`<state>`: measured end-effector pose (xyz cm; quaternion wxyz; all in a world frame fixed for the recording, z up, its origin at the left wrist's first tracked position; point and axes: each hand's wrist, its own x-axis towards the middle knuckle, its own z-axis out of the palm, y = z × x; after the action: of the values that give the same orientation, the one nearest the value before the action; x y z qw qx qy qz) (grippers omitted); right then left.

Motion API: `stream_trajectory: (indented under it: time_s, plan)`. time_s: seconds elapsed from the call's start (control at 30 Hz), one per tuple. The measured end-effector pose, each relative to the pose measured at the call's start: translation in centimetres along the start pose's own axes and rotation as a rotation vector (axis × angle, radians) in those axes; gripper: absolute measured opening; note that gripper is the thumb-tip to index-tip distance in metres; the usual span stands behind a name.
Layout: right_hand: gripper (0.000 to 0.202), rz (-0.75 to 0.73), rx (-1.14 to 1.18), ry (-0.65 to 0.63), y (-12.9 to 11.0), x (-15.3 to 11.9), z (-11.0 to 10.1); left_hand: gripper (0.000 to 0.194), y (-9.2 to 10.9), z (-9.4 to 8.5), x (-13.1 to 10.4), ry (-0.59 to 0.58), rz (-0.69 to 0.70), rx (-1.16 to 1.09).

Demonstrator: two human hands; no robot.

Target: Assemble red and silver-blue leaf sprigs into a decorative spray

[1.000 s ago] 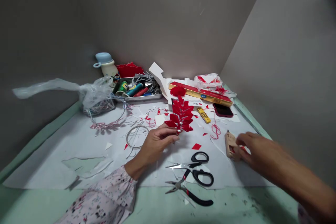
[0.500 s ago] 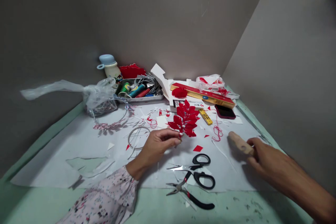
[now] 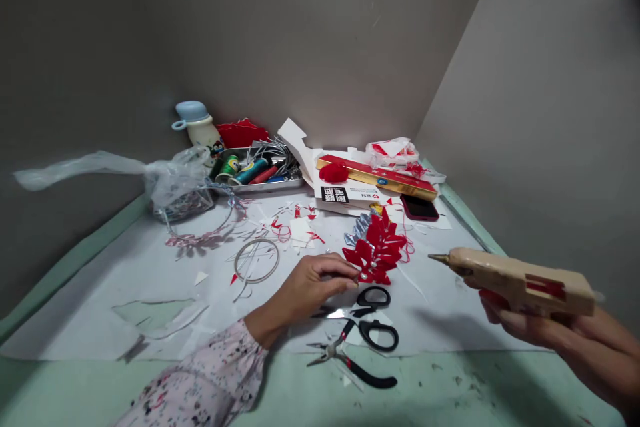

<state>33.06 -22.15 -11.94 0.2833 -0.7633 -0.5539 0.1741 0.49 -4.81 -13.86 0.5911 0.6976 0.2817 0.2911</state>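
Between thumb and fingers, my left hand [image 3: 315, 290] pinches the base of a red petal ornament [image 3: 377, 247] with pearl-like beads at its lower end. Silver-blue petals [image 3: 358, 228] show behind its left side. My right hand [image 3: 530, 323] is wrapped round a beige glue gun [image 3: 520, 277], whose metal nozzle points left toward the ornament without touching it. Below the ornament lie black-handled scissors [image 3: 379, 333], their blades partly behind my left hand. Nearer me rest pliers [image 3: 333, 351] with black and red handles.
At the back stand a bottle [image 3: 197, 130], a metal tray [image 3: 270, 184] of thread spools and wire, and a long red-gold box [image 3: 380, 177]. A phone [image 3: 420, 208] lies at right. A tape ring [image 3: 257, 260], a headband [image 3: 200, 240] and scraps lie on white paper.
The glue gun has been raised and turned, so its nozzle now points left. My left hand has shifted the ornament slightly right and down, and silver-blue petals have come into view.
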Motion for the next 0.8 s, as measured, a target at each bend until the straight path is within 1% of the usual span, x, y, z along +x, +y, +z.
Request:
stream_trajectory:
  time_s: [0.07,0.1,0.13,0.23,0.3,0.4,0.53,0.67,0.8]
  plan:
    - [0.033,0.076,0.112,-0.095,-0.9,-0.3,0.3,0.011,-0.1,0.3,0.0,-0.038,0.019,0.004]
    - [0.034,0.083,0.124,-0.088,-1.7,-0.4,0.5,0.011,-0.1,0.4,0.0,-0.057,0.022,0.007]
    - [0.037,0.057,0.142,-0.072,-2.7,-0.5,0.8,0.011,0.0,0.6,0.0,-0.075,0.018,0.010]
    - [0.047,-0.047,0.215,-0.130,-5.5,-0.6,1.5,0.011,0.1,0.9,0.0,-0.111,0.007,0.020]
    - [0.049,-0.063,0.231,-0.130,-6.3,-0.5,1.7,0.011,0.2,1.1,0.0,-0.126,0.017,0.022]
    - [0.045,-0.037,0.239,-0.138,-6.2,-0.4,1.7,0.011,0.3,1.2,0.0,-0.137,0.017,0.021]
    - [0.034,-0.004,0.247,-0.152,-5.7,-0.6,1.9,0.012,0.2,1.2,0.0,-0.143,0.009,0.046]
    - [0.042,0.028,0.216,-0.124,-5.8,-0.8,2.0,0.012,0.1,1.2,0.1,-0.143,0.026,0.060]
    - [0.045,0.040,0.220,-0.166,-5.5,-1.0,2.1,0.012,0.1,1.3,0.0,-0.150,0.027,0.041]
